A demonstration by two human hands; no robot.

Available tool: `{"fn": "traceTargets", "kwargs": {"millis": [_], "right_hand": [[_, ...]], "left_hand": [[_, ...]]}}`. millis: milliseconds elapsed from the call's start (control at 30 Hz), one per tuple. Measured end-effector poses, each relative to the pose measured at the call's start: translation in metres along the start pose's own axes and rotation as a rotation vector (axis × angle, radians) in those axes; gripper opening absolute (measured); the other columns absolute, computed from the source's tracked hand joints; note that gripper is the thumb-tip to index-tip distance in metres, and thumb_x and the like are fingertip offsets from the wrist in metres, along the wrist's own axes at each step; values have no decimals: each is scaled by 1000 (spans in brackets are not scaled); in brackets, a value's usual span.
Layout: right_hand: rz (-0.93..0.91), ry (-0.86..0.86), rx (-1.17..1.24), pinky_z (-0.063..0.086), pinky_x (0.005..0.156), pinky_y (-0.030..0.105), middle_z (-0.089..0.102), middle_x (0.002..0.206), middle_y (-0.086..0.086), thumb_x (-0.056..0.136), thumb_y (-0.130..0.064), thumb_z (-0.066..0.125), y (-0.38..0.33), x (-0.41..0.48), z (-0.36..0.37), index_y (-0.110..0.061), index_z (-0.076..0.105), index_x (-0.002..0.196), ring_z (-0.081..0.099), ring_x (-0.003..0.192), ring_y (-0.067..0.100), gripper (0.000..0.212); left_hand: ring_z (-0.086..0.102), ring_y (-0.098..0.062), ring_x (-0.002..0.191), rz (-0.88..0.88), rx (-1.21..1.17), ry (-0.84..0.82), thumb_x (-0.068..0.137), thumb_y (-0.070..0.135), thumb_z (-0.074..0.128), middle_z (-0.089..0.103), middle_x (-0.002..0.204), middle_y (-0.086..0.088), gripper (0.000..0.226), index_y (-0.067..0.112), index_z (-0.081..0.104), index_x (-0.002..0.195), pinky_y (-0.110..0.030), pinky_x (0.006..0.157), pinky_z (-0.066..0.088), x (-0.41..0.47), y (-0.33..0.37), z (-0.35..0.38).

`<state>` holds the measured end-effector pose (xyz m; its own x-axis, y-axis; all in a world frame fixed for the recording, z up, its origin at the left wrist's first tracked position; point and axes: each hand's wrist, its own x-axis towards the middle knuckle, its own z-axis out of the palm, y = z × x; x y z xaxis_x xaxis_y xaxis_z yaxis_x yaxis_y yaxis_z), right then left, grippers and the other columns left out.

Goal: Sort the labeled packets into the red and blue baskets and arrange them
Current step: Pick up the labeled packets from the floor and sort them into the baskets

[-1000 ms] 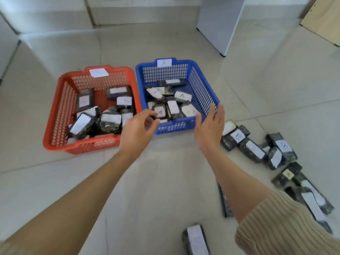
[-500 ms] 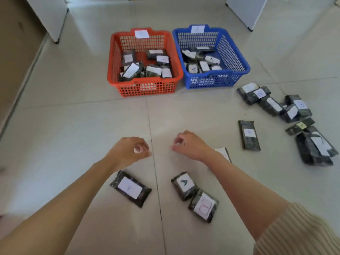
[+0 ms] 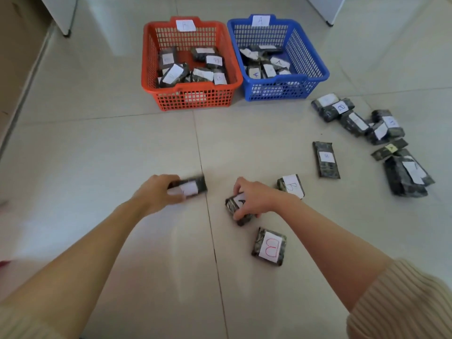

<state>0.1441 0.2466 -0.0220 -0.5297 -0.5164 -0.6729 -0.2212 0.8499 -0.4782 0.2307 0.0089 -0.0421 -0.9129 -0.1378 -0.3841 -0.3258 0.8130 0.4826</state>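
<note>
On the tiled floor (image 3: 97, 148), two packets are gripped, one per hand. Left hand (image 3: 156, 193): fingers closed around a blurred packet (image 3: 189, 186), label letter not legible. Right hand (image 3: 256, 199): fingers curled over an A-labelled packet (image 3: 234, 206) resting on the floor. Two B-labelled packets lie close by, one (image 3: 292, 186) just behind the right hand, one (image 3: 270, 246) nearer the camera. Red basket (image 3: 193, 100) and blue basket (image 3: 276, 92) are seen side by side farther off, both partly filled. A loose cluster of packets (image 3: 362, 123) is noted to the right.
</note>
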Motion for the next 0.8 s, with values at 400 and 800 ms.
{"fn": "traceTargets", "kwargs": {"millis": [400, 800], "right_hand": [[-133, 981, 510, 49, 79, 28, 64, 104, 1, 71, -25, 80, 6, 42, -138, -16, 56, 112, 61, 91, 16, 49], [228, 1216, 85, 37, 86, 37, 58, 104, 3, 80, -46, 68, 91, 158, -325, -20, 47, 114, 50, 101, 24, 47]], "left_hand": [[59, -15, 68, -86, -1167, 422, 85, 8, 63, 64, 77, -2, 8, 14, 64, 80, -27, 66, 49, 113, 138, -60], [68, -24, 85, 31, -988, 417, 79, 26, 74, 71, 88, -5, 23, 9, 67, 94, -42, 79, 57, 333, 225, -94]]}}
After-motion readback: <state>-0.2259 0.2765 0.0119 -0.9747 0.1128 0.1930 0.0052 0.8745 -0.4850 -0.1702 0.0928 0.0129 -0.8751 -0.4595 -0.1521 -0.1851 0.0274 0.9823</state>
